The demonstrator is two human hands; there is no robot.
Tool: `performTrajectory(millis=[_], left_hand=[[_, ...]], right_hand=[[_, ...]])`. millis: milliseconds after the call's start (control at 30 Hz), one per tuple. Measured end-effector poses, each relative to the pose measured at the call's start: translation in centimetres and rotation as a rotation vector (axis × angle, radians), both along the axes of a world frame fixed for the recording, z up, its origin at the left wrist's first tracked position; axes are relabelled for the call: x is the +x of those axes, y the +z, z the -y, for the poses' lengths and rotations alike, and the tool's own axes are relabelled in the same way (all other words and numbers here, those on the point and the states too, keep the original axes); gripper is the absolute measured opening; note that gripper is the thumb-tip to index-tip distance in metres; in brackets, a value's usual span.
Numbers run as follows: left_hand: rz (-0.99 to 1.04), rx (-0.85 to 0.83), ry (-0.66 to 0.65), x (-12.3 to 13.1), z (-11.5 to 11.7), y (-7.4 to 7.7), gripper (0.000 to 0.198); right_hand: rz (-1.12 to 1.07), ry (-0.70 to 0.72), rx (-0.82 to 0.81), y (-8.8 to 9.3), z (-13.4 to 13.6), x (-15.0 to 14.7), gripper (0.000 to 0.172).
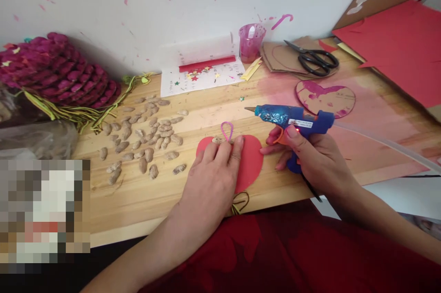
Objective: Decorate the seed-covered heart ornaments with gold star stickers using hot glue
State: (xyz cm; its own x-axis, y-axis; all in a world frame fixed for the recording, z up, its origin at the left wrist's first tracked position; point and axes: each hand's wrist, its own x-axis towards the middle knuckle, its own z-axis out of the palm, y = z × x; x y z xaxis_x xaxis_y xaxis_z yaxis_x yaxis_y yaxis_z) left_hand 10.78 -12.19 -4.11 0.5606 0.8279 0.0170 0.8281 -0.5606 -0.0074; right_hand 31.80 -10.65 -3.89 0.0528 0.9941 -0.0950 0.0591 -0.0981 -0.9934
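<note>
A red paper heart (253,157) lies on the table with a pink loop (227,130) standing out from its top. My left hand (215,171) rests over the heart, fingers bent and pressed together onto its upper edge. Just past those fingertips a peanut (217,139) shows in part; the fingers hide the rest. My right hand (315,157) grips a blue glue gun (292,118) with fingers by its orange trigger. Its nozzle points left, above the table and apart from the heart. A clear glue stick trails from its rear.
Several loose peanuts (149,134) lie to the left. Behind them is a magenta layered peanut piece (65,72) with yellow-green strings. Black scissors (317,59) sit on cardboard, near a painted cardboard heart (327,98), a stained cup (251,42) and red sheets (396,49).
</note>
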Motion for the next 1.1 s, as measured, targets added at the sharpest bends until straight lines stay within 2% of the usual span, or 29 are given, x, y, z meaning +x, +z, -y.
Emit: performTrajectory(millis=[533, 833, 1100], left_hand=[[0.01, 0.084, -0.047, -0.26, -0.28, -0.2, 0.065], [-0.03, 0.082, -0.038, -0.17, -0.49, -0.03, 0.062], [-0.008, 0.16, -0.035, -0.34, -0.49, -0.55, 0.059]], right_hand=[[0.053, -0.049, -0.08, 0.62, 0.17, -0.01, 0.035], [0.063, -0.026, -0.055, 0.68, -0.12, -0.15, 0.048], [-0.01, 0.004, 0.011, -0.01, -0.11, -0.05, 0.047]])
